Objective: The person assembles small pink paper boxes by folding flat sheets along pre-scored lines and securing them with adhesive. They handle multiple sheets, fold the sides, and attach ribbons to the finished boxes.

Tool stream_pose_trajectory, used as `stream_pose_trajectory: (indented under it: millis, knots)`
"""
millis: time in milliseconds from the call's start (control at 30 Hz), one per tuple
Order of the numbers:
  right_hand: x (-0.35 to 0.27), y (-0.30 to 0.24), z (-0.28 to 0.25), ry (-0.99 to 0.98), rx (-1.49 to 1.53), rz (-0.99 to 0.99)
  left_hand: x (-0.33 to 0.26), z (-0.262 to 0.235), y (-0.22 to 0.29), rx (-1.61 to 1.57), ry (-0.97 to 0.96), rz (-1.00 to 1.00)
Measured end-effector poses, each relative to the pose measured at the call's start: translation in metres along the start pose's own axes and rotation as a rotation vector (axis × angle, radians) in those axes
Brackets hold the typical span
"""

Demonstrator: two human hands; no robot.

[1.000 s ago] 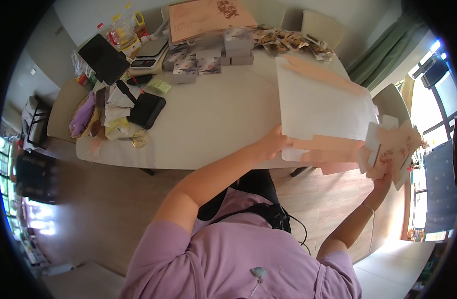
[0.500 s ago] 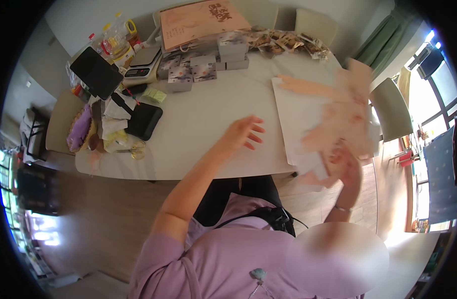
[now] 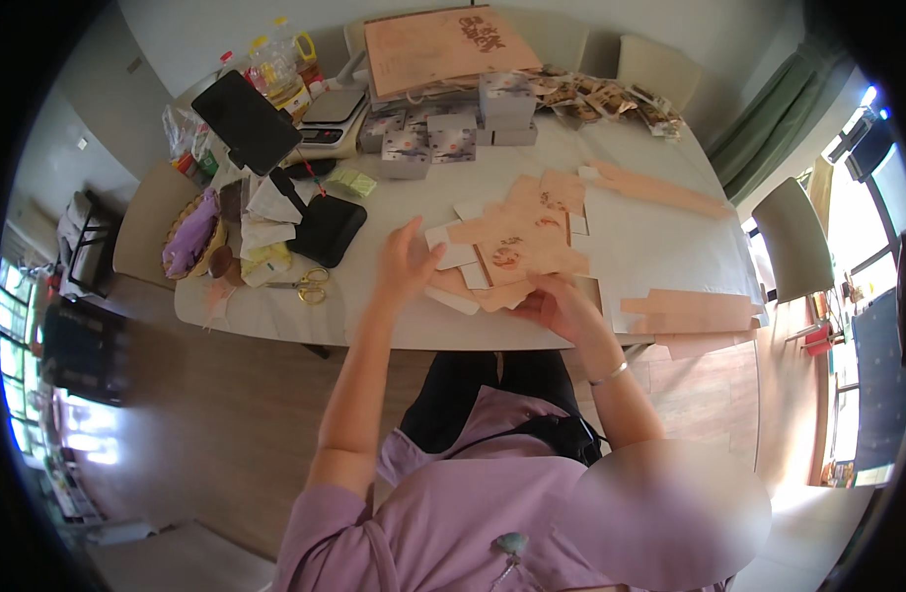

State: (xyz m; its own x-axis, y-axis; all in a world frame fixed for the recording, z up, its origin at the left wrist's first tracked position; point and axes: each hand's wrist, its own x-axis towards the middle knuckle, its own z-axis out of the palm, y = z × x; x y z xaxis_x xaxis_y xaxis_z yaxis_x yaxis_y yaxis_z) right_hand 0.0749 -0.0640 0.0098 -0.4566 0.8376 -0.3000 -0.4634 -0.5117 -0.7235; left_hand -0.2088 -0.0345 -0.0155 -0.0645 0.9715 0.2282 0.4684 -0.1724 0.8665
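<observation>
A flat, unfolded pink cardboard box blank (image 3: 532, 242) with printed patterns and white flaps is in front of me, over the table. My right hand (image 3: 562, 306) grips its near right edge, thumb on top and fingers partly underneath. My left hand (image 3: 406, 264) is at the blank's left end, beside a white flap. Its thumb and fingers are apart, and whether it touches the flap is hard to make out. More flat pink cardboard pieces (image 3: 695, 311) lie at the table's right edge, one overhanging it. Another long pink strip (image 3: 660, 187) lies farther back.
Stacked small printed boxes (image 3: 453, 143) stand at the back below a large pink paper bag (image 3: 448, 49). Packaged items (image 3: 611, 99) lie beside them. Left are a kitchen scale (image 3: 330, 123), a tablet on a stand (image 3: 246, 123), scissors (image 3: 313, 286) and a basket with purple cloth (image 3: 191, 242).
My right hand has brought the cardboard blank from the right side to the middle in front of me. My left hand has moved left to its end. The view has shifted slightly.
</observation>
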Motion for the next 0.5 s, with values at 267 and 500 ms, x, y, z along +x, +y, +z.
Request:
stream_pose_trajectory:
  millis: [267,500]
  knots:
    - [-0.051,0.004,-0.026,-0.001,-0.34,-0.005,-0.054,0.04,0.035,0.596,-0.097,0.318]
    - [-0.064,0.03,-0.019,0.052,-0.661,-0.395,-0.048,0.045,0.02,0.597,-0.09,0.296]
